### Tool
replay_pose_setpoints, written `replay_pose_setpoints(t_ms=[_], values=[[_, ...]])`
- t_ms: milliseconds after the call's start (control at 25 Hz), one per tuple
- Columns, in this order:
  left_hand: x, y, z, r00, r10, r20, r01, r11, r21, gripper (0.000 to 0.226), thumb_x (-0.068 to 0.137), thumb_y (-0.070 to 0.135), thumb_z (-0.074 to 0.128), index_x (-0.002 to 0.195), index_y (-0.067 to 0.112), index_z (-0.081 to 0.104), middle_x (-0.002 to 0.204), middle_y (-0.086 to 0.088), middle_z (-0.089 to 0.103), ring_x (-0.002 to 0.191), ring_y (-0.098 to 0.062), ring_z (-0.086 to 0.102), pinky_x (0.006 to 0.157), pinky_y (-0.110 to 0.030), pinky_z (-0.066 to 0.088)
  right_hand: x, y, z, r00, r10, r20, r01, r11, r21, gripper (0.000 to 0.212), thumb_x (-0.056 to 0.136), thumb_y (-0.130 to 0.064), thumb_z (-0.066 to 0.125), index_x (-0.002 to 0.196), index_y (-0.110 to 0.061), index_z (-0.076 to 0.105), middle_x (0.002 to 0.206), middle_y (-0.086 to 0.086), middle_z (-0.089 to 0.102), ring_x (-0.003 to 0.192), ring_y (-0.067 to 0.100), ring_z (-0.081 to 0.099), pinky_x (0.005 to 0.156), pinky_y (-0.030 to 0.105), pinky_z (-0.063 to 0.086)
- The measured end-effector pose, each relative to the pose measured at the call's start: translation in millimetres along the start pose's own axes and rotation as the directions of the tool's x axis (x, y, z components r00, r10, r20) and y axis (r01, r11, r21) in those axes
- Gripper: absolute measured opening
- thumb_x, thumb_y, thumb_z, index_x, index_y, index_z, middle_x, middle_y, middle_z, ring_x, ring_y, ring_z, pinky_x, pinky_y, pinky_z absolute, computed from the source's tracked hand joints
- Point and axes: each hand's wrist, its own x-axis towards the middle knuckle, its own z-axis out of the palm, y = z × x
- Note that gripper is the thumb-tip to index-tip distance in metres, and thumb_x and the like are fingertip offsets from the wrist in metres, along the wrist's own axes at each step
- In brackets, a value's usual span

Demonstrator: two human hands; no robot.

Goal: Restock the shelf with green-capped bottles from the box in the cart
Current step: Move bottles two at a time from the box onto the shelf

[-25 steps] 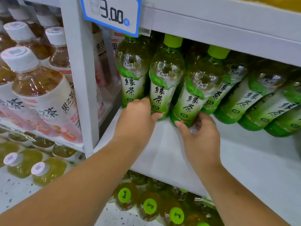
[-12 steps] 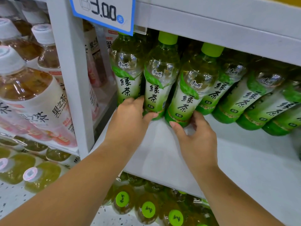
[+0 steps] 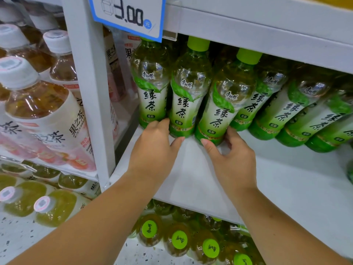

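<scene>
Head view: we are gripping the base of the second green tea bottle (image 3: 188,100) with our left hand (image 3: 152,152) and pinching the third green tea bottle (image 3: 223,109) low down with our right hand (image 3: 233,161); both bottles are standing on the white shelf (image 3: 286,180), near the upright post (image 3: 86,92).

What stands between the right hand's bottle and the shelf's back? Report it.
Another green-tea bottle stands close behind the held bottle, on its right. The right hand grips the held bottle's base; the left hand grips the middle bottle beside it.
</scene>
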Motion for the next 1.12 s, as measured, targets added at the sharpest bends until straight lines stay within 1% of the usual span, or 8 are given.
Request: replay_pose_setpoints(t_ms=[80, 200, 320, 400, 480, 600, 920, 1120], values=[[-5.1, -0.4, 0.1, 1.000, 0.010, 0.030, -0.009, 1.000, -0.012, 0.049, 0.093, 0.037, 0.065, 0.136, 0.016, 0.055, 0.121, -0.004, 0.060, 0.112, -0.023, 0.056, 0.088, -0.034, 0.047, -1.3, -0.9, 0.0, 1.000, -0.006, 0.018, 0.007, 1.000, -0.022, 0.061, 0.086, -0.057, 0.063, 0.140, -0.032, 0.050, 0.126, -0.015, 0.064, 0.119, 0.007, 0.058, 0.099, 0.034, 0.051], [-9.7, -0.4, -2.3, 0.996, 0.019, 0.083, -0.014, 0.999, -0.050, 0.052, 0.095, 0.038, 0.059, 0.142, 0.018, 0.049, 0.132, -0.004, 0.057, 0.123, -0.021, 0.052, 0.097, -0.035, 0.046, -5.0, -4.5, -2.9, 0.996, -0.028, 0.080, 0.031, 0.999, -0.041, 0.057, 0.093, -0.053, 0.055, 0.144, -0.031, 0.043, 0.136, -0.014, 0.058, 0.128, 0.009, 0.053, 0.103, 0.041, 0.049], [-13.2, -1.2, -5.8, 0.989, 0.009, 0.149, 0.009, 0.993, -0.116, 0.062, 0.096, 0.044, 0.057, 0.150, 0.019, 0.041, 0.147, 0.000, 0.050, 0.136, -0.019, 0.045, 0.110, -0.034, 0.040, -11.4, -13.1, -11.0, 0.988, -0.020, 0.154, 0.020, 1.000, -0.001, 0.055, 0.095, -0.050, 0.050, 0.146, -0.029, 0.041, 0.141, -0.014, 0.054, 0.133, 0.009, 0.048, 0.110, 0.038, 0.042], [-18.1, 0.7, -10.4, 0.982, -0.002, 0.189, 0.034, 0.986, -0.165, 0.064, 0.097, 0.046, 0.055, 0.152, 0.020, 0.039, 0.151, 0.002, 0.046, 0.140, -0.018, 0.041, 0.114, -0.034, 0.036, -21.5, -24.0, -18.7, 0.983, 0.049, 0.179, -0.055, 0.998, 0.025, 0.048, 0.099, -0.045, 0.050, 0.144, -0.029, 0.045, 0.139, -0.016, 0.054, 0.132, 0.008, 0.047, 0.107, 0.030, 0.039], [-26.0, 5.3, -18.3, 0.973, -0.033, 0.230, 0.073, 0.983, -0.170, 0.066, 0.098, 0.048, 0.052, 0.155, 0.020, 0.034, 0.155, 0.001, 0.043, 0.142, -0.018, 0.038, 0.115, -0.032, 0.032, -34.7, -35.4, -27.0, 0.964, 0.153, 0.217, -0.163, 0.986, 0.029, 0.045, 0.101, -0.042, 0.048, 0.144, -0.029, 0.045, 0.137, -0.015, 0.053, 0.132, 0.008, 0.046, 0.103, 0.023, 0.033], [-45.9, 10.0, -32.0, 0.952, -0.075, 0.297, 0.135, 0.973, -0.187, 0.070, 0.098, 0.055, 0.046, 0.157, 0.021, 0.030, 0.157, 0.001, 0.040, 0.144, -0.018, 0.036, 0.118, -0.035, 0.029, -57.5, -45.9, -37.5, 0.921, 0.262, 0.288, -0.273, 0.962, -0.002, 0.052, 0.101, -0.048, 0.043, 0.150, -0.032, 0.035, 0.144, -0.011, 0.050, 0.131, 0.010, 0.046, 0.102, 0.024, 0.032], [-119.1, 17.8, -87.1, 0.830, -0.085, 0.551, 0.298, 0.903, -0.308, 0.062, 0.097, 0.056, 0.050, 0.151, 0.028, 0.040, 0.153, 0.010, 0.044, 0.136, -0.008, 0.043, 0.115, -0.034, 0.035, -125.9, -84.0, -79.0, 0.843, 0.420, 0.337, -0.463, 0.885, 0.056, 0.050, 0.101, -0.048, 0.043, 0.149, -0.034, 0.039, 0.152, -0.011, 0.043, 0.139, 0.009, 0.039, 0.115, 0.029, 0.029], [-161.4, 31.3, -150.3, 0.803, -0.109, 0.587, 0.371, 0.861, -0.348, 0.053, 0.099, 0.049, 0.053, 0.146, 0.024, 0.049, 0.146, 0.007, 0.053, 0.134, -0.009, 0.048, 0.114, -0.040, 0.039, -167.7, -134.7, -130.5, 0.770, 0.525, 0.362, -0.580, 0.813, 0.057, 0.053, 0.104, -0.043, 0.041, 0.153, -0.024, 0.036, 0.157, -0.004, 0.038, 0.142, 0.014, 0.038, 0.114, 0.029, 0.028]])
